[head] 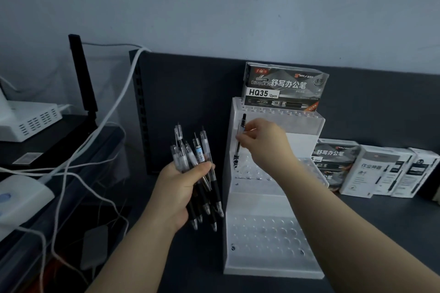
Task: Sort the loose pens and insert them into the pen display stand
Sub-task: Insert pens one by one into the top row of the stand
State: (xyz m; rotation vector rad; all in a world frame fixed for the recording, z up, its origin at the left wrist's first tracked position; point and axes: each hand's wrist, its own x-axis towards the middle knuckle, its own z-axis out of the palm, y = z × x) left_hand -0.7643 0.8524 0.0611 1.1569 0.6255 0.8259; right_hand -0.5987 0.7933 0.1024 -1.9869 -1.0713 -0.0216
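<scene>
My right hand (264, 140): fingertips pinch gel pen (238, 144) upright, tip at far-left hole of pen display stand (273, 233) middle tier; seating unconfirmed. My left hand (181, 195): fingers curled round bundle of loose pens (198, 169) beside stand. Risks: tip misses hole, skids; splayed bundle sheds pen.

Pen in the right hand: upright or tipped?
Upright: the right hand pinches the pen near-vertical, tip at the middle tier of the stand.

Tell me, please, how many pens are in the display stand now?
1: a black pen at the middle tier's left end in the pen display stand, pinched by the right hand. The arm hides part of that tier.
</scene>
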